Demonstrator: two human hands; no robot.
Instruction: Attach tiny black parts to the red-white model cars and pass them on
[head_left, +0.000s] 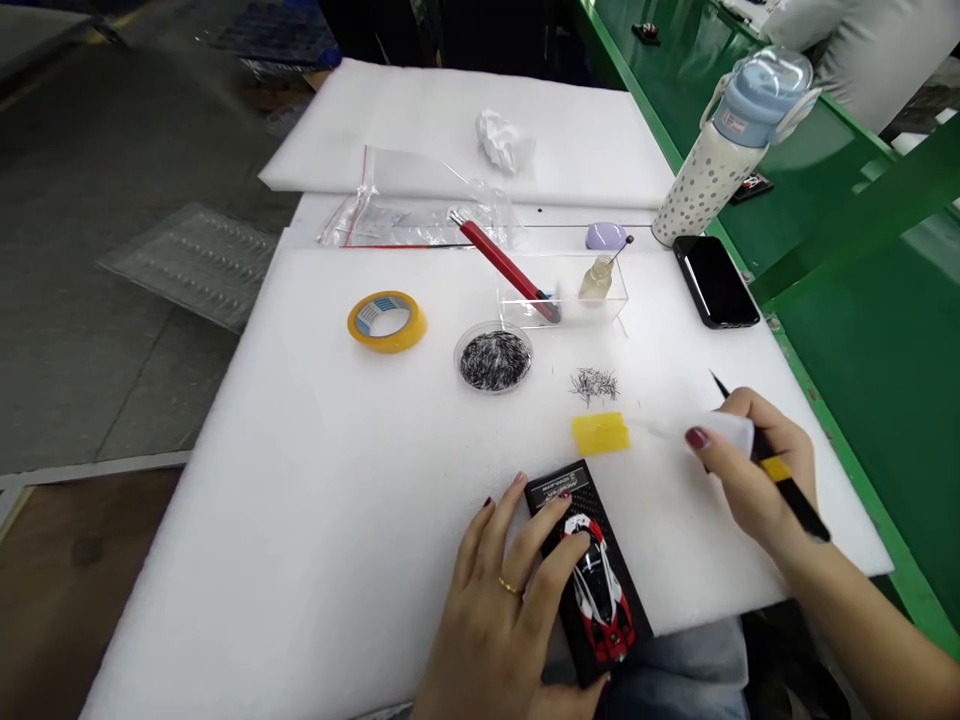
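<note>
My left hand (502,610) lies over a small red, white and black model car (600,590) on a black display base (577,490). Its fingers rest on the car and base, with the thumb at the near edge. On the right, my right hand (772,470) grips black tweezers (776,468) with a yellow band, tip pointing up and left. The same fingers pinch a whitish translucent piece (727,430), perhaps a small squeeze bottle, blurred at its left end. Between the hands lie a yellow tape strip (600,433) and a pile of short black fibres (595,384).
A clear dish of black fibres (495,360) and a yellow tape roll (387,321) sit mid-table. Behind them are a red utility knife (502,262), a small glass bottle (597,279) in a clear tray, a phone (715,282) and a tumbler (720,160).
</note>
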